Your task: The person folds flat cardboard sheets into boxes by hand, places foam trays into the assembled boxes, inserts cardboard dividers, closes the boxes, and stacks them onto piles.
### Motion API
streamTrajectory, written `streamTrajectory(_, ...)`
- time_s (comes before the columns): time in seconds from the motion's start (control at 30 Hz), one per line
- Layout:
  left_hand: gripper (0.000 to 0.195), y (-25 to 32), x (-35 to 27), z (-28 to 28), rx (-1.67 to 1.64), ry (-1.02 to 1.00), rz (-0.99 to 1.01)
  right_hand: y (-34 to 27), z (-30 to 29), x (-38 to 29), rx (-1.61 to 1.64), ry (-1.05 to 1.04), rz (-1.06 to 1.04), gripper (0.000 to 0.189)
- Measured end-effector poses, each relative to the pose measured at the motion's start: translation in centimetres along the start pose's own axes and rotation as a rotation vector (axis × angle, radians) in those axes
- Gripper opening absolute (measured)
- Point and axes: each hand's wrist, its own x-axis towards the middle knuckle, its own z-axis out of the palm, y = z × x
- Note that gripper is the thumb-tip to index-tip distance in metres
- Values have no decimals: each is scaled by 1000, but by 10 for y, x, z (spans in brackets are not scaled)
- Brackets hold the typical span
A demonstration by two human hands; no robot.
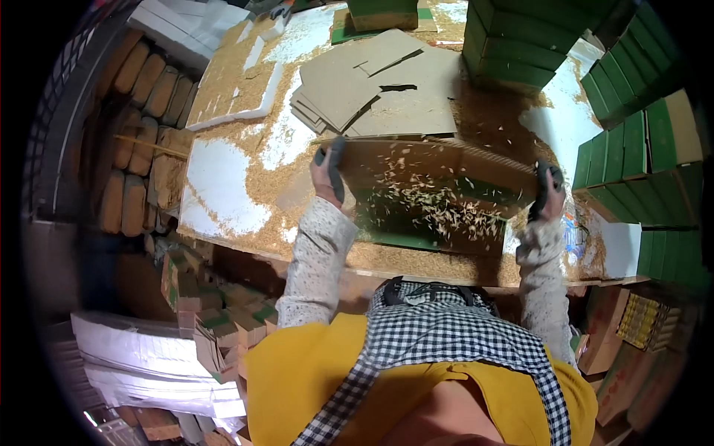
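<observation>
Both my hands wear dark grey gloves that leave some skin bare. My left hand [329, 170] grips the left end of a brown cardboard piece [385, 153], apparently a box or box panel. At its opposite end, my right hand [549, 189] has hold of it too. Loose husks or shavings [435, 206] are scattered in front of the cardboard, many of them seemingly in the air. Green-printed cardboard [385, 231] shows beneath them; whether it belongs to the held piece I cannot tell. Flat cardboard sheets [385, 95] lie just beyond on the table.
Husks cover much of the white-topped table [215, 178]. Green boxes stand stacked at the back [507, 50] and along the right [608, 156]. A foam slab [240, 114] lies at left, beside wrapped brown blocks [139, 139]. Folded cartons [223, 329] sit below the table's left front edge.
</observation>
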Motion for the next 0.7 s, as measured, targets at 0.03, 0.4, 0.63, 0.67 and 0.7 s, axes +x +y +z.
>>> streamTrajectory(0.03,14,5,5,5,23,45,-61,-15,19,-28,216,-140,-253,31)
streamTrajectory(0.4,66,27,-142,61,972,-1180,169,-43,49,-32,-946,-146,-1091,82)
streamTrajectory(0.63,82,8,-152,57,853,-596,-109,-35,8,-24,-426,-623,-857,77)
streamTrajectory(0.67,82,-6,-143,39,862,-582,-98,-32,-4,-48,-510,-848,-772,73)
streamTrajectory(0.7,88,-31,-131,17,908,-497,10,-31,-20,-75,-606,-1057,-681,70)
